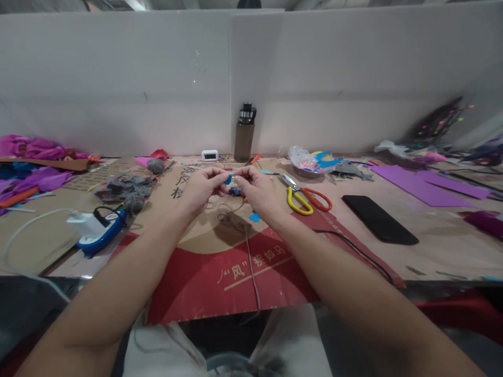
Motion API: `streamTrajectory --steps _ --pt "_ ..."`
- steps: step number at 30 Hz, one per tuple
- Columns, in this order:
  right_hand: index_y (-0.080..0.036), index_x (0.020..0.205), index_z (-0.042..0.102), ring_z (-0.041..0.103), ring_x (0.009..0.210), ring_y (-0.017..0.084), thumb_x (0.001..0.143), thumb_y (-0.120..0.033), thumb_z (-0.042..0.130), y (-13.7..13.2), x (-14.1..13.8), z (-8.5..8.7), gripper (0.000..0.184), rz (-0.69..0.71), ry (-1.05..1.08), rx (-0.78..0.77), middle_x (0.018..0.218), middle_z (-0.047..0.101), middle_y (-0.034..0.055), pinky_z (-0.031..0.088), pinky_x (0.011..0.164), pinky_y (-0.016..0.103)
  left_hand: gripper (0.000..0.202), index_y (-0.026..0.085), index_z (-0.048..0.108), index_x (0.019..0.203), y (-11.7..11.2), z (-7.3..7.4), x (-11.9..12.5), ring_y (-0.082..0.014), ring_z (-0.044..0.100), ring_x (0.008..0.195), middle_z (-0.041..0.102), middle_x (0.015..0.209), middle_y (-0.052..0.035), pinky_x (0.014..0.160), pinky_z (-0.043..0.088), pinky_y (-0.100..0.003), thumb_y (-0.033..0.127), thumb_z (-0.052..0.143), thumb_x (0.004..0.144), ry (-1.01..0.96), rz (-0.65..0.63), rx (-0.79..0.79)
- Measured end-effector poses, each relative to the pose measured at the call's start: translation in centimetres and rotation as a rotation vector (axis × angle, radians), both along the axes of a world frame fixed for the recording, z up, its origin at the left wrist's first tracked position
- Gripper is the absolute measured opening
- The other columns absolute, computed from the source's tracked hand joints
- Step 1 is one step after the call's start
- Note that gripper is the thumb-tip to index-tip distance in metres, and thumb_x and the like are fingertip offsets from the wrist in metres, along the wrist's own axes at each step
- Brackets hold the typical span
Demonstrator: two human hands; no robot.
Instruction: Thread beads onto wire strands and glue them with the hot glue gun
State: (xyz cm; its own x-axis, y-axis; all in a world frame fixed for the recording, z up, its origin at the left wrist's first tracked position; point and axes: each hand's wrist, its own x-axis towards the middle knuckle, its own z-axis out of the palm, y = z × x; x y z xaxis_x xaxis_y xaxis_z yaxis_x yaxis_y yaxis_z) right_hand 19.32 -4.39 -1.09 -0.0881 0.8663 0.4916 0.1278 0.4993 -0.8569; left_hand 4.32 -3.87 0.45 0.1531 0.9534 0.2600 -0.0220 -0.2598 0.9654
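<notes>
Both my hands are raised over a sheet of red and brown cardboard (pixel 220 272). My left hand (pixel 202 187) and my right hand (pixel 255 187) pinch a small blue piece (pixel 228 178) between their fingertips, both closed on it. A thin string (pixel 251 256) hangs from under the hands, over a loose coil on the cardboard, and runs toward me. A small dark blue bit (pixel 234 191) sits just below the fingers. Another blue scrap (pixel 254 217) lies on the cardboard by my right wrist.
Yellow and red scissors (pixel 302 198) and a black phone (pixel 379 219) lie to the right. A bottle (pixel 244 133) and a small white clock (pixel 209 155) stand by the back wall. A blue glue gun (pixel 102 230), white charger and grey pieces are at left; purple sheets (pixel 424 186) at right.
</notes>
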Motion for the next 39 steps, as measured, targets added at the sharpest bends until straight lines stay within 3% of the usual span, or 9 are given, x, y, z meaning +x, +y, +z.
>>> streamTrajectory --steps 15,21,29,35,39 --pt "-0.020 0.078 0.053 0.047 0.064 0.011 0.081 -0.032 0.050 0.0 0.1 -0.2 0.013 -0.101 -0.107 0.085 0.071 0.054 -0.0017 0.038 0.060 0.025 0.017 0.015 0.065 0.078 -0.9 0.8 0.1 -0.0085 0.054 0.049 0.061 0.059 -0.0014 0.049 0.045 -0.021 0.031 0.060 0.077 0.270 0.036 0.128" --pt "-0.019 0.083 0.053 0.051 0.071 0.012 0.085 -0.032 0.044 -0.1 -0.3 -0.6 0.016 -0.050 -0.170 0.150 0.077 0.056 -0.0003 0.039 0.068 0.025 0.013 0.014 0.063 0.073 -0.7 0.9 0.0 -0.0099 0.058 0.055 0.064 0.064 -0.0027 0.057 0.050 -0.023 0.028 0.063 0.075 0.180 0.150 0.222" --pt "-0.020 0.069 0.056 0.052 0.070 0.014 0.088 -0.034 0.039 -1.4 -0.3 0.6 0.029 0.097 -0.463 0.215 0.072 0.059 0.0001 0.036 0.067 0.026 0.013 0.014 0.062 0.076 0.3 0.3 -0.6 -0.0094 0.058 0.057 0.062 0.065 -0.0019 0.058 0.050 -0.022 0.026 0.064 0.074 0.006 0.197 0.259" --pt "-0.019 0.074 0.060 0.056 0.071 0.016 0.090 -0.043 0.032 0.4 2.0 1.0 0.040 -0.163 -0.436 0.064 0.075 0.064 0.0039 0.039 0.066 0.027 0.015 0.015 0.062 0.079 0.8 0.4 -1.1 -0.0093 0.060 0.057 0.061 0.068 -0.0013 0.048 0.043 -0.018 0.026 0.066 0.072 -0.179 0.189 0.244" --pt "-0.016 0.078 0.062 0.059 0.075 0.021 0.084 -0.040 0.045 1.9 3.6 0.3 0.030 -0.424 -0.726 -0.098 0.079 0.065 0.0108 0.041 0.069 0.032 0.014 0.015 0.061 0.079 1.2 0.5 -1.4 -0.0086 0.060 0.057 0.060 0.067 -0.0001 0.047 0.042 -0.017 0.024 0.067 0.071 -0.263 0.192 0.267"
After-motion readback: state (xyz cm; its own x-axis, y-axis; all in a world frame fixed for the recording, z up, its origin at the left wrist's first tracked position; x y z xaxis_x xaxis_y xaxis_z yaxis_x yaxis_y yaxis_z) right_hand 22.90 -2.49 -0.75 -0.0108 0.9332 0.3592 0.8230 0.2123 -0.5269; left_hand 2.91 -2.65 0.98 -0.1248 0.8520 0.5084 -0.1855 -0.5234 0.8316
